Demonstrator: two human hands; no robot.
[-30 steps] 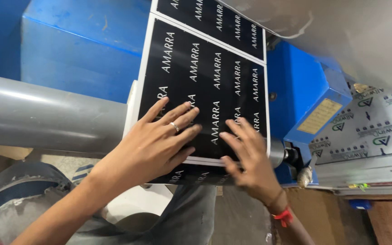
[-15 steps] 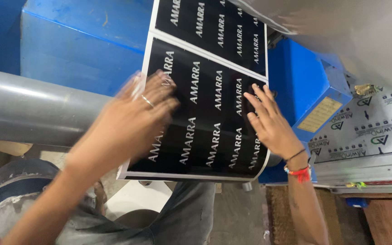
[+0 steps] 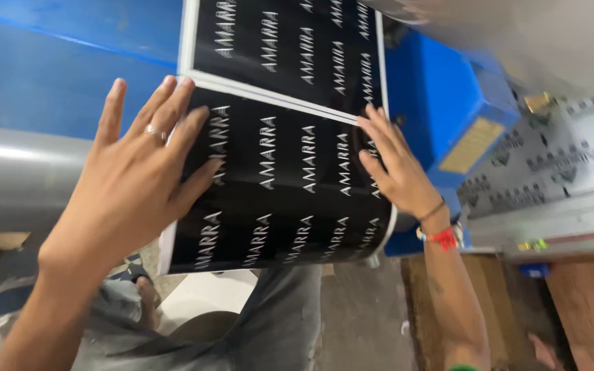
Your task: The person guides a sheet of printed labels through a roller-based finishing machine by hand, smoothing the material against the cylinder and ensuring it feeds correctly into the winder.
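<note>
A glossy black printed sheet with rows of white lettering and a white border comes down out of a blue machine. My left hand, with a ring on one finger, lies flat with spread fingers on the sheet's left edge. My right hand, with a red band at the wrist, presses flat on the right edge. A second black panel continues above, past a white dividing line. The sheet's bottom edge hangs free and curls slightly.
A grey metal roller runs out to the left behind the sheet. At right lies a stack of grey printed sheets on a metal ledge. Below are my grey-trousered legs, a wooden board and a dusty floor.
The black sheet has come further down out of the machine. Both my hands have slid upward and apart along it, from near its lower middle to its left and right edges.
</note>
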